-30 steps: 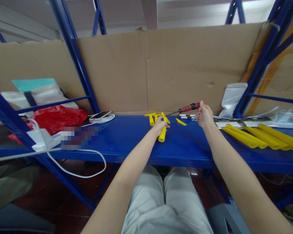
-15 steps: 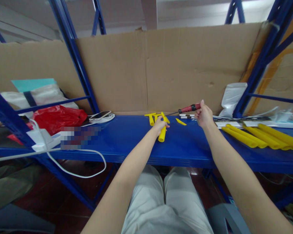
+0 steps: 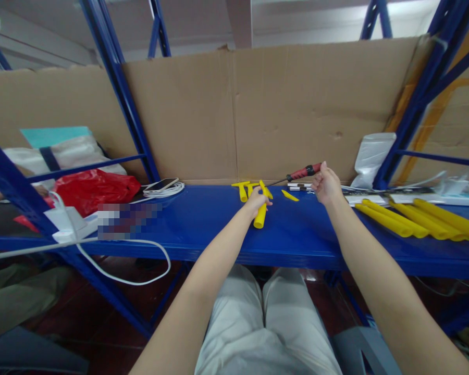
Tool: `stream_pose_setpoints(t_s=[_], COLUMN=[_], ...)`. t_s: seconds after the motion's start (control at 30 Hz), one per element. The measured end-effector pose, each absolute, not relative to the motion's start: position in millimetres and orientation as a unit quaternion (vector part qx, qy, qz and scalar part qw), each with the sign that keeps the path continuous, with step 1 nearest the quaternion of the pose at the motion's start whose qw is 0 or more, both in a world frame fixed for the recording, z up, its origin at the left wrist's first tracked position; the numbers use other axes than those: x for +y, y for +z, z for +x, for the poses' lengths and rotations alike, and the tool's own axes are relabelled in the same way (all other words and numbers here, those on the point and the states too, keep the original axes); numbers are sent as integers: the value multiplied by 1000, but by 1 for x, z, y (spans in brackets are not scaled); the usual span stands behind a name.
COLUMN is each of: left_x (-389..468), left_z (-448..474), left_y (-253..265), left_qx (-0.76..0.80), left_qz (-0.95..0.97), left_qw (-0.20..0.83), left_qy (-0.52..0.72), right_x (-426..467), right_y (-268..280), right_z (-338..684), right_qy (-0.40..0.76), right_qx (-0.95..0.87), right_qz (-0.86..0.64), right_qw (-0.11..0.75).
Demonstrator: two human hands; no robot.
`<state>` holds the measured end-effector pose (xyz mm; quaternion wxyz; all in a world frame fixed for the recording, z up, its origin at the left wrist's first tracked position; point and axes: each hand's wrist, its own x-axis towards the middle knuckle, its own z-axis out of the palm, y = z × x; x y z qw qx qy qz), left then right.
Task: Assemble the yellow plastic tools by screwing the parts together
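Observation:
My left hand (image 3: 257,202) is closed round a yellow T-shaped piece (image 3: 259,217) with a round tubular stem, its open end facing me. In my right hand (image 3: 327,184) is the end of a screwdriver (image 3: 301,173) with a red and black handle. The thin shaft slants down left to the head of the held yellow piece; whether its tip touches is too small to tell. Just behind my left hand lie other yellow T-shaped pieces (image 3: 243,191). A flat pointed yellow piece (image 3: 289,195) rests on the blue shelf (image 3: 203,229) between my hands.
Several yellow tubes (image 3: 386,219) lie at the right. A cardboard wall (image 3: 297,114) closes the back. At the left are a phone (image 3: 162,184), a white cable (image 3: 175,189), a power strip (image 3: 68,226) and a red plastic bag (image 3: 97,190). Another person's hand (image 3: 41,190) shows far left.
My hands, the screwdriver and the yellow piece stay almost where they were. At the far left, another person's hand has come into view beside the red bag.

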<state>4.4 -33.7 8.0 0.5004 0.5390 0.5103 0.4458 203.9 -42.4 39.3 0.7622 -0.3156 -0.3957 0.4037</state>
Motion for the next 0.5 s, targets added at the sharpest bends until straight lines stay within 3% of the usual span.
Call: stream_pose_setpoints(t_s=[0.5], left_x=[-36], left_z=[5], left_y=[9], left_qx=[512], left_qz=[550], left_qw=[492], left_qy=[440], right_x=[-36], right_y=[37], right_z=[206], right_qy=[405], right_qx=[-373], right_qz=[-329], right_qw=[767])
